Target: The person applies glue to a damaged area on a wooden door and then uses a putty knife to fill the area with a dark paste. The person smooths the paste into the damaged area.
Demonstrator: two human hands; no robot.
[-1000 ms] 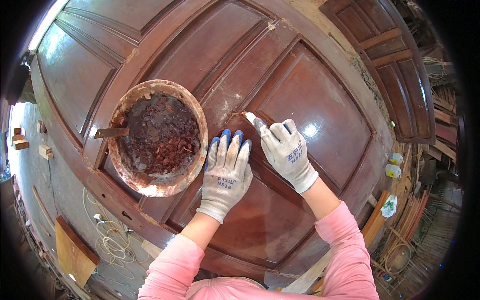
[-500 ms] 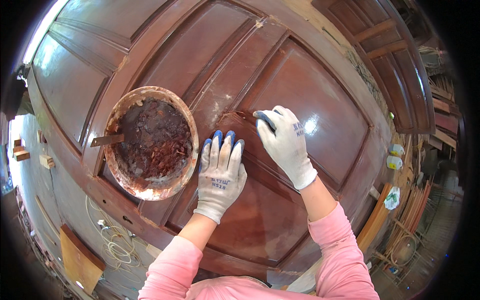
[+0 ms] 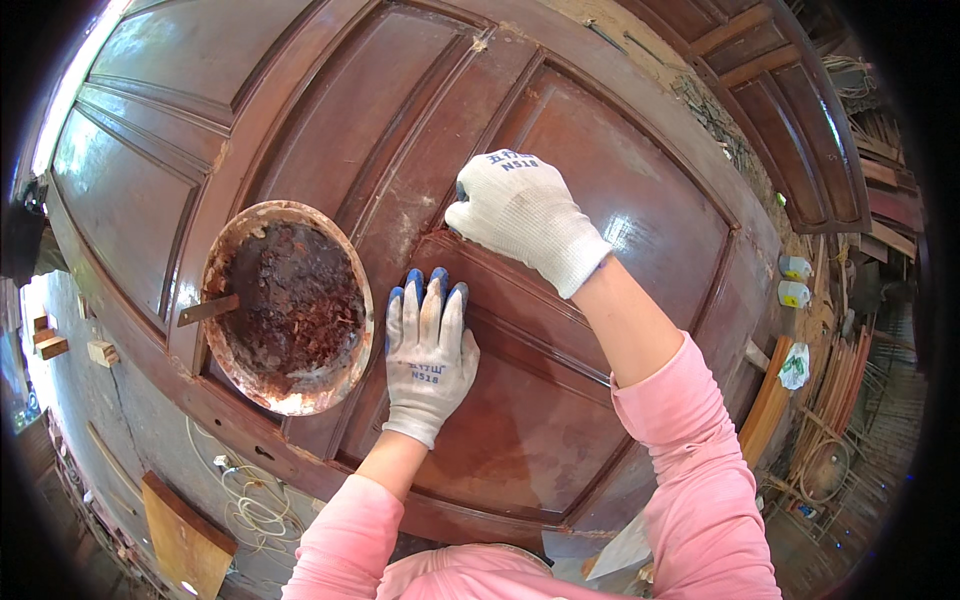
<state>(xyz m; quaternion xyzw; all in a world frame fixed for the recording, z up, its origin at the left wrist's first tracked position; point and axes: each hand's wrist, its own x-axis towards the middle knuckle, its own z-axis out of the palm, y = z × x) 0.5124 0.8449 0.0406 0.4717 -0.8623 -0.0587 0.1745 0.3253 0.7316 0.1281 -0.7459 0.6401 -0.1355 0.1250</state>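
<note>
Grey floor (image 3: 155, 430) spreading out left of my left fingers (image 3: 431, 305), daylight (image 3: 55, 300) glaring white at its far edge. Pale wood block (image 3: 102, 352) sitting over there. Closer to me, left and below fingers: pale cable (image 3: 262, 515) in loops, brown board (image 3: 185, 540) beside it. Swinging attention right, well past fingers: panelled brown door (image 3: 790, 125) up top, timber pile (image 3: 885, 205) beyond it. Lower down, yellowish jug (image 3: 793, 294), then white-green bag (image 3: 795, 366) against plank (image 3: 765, 410).

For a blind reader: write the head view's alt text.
White-gloved left hand lies flat on a brown panelled wooden door; white-gloved right hand curls over it. To their left, a round crusted bowl holds reddish-brown paste.
</note>
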